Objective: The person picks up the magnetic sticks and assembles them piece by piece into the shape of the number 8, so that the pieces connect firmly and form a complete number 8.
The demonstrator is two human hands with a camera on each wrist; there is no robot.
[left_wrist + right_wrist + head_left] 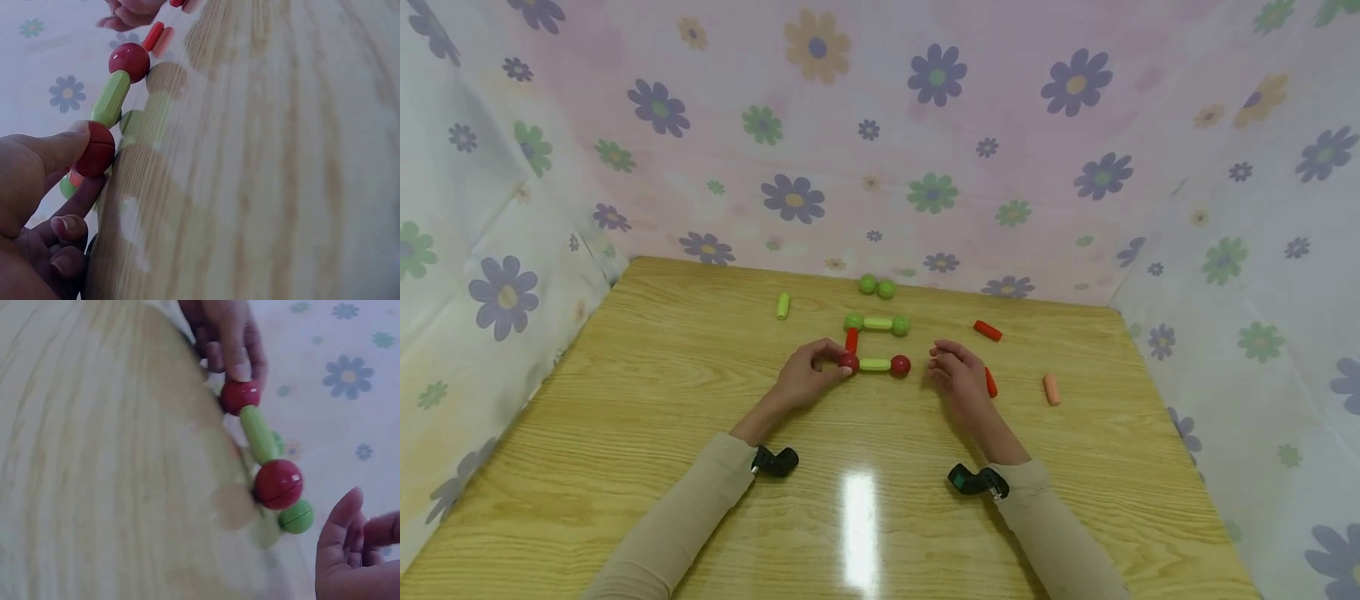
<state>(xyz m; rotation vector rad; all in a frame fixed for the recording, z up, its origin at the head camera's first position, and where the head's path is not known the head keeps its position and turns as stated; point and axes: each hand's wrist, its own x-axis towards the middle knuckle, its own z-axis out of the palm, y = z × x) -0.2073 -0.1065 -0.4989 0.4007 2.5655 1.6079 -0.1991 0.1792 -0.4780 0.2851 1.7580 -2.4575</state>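
Note:
My left hand pinches the near-left red ball of a flat, three-sided figure made of balls and sticks. A light green stick links that ball to a second red ball on its right. From the held ball a red stick runs back to a green ball. Another light green stick joins this one to a green ball at the far right corner. Just right of the figure hovers my right hand, fingers loosely bent, holding nothing.
Two loose green balls lie at the table's back edge. A light green stick is at the back left. On the right are a red stick, another red stick partly behind my right hand, and an orange stick.

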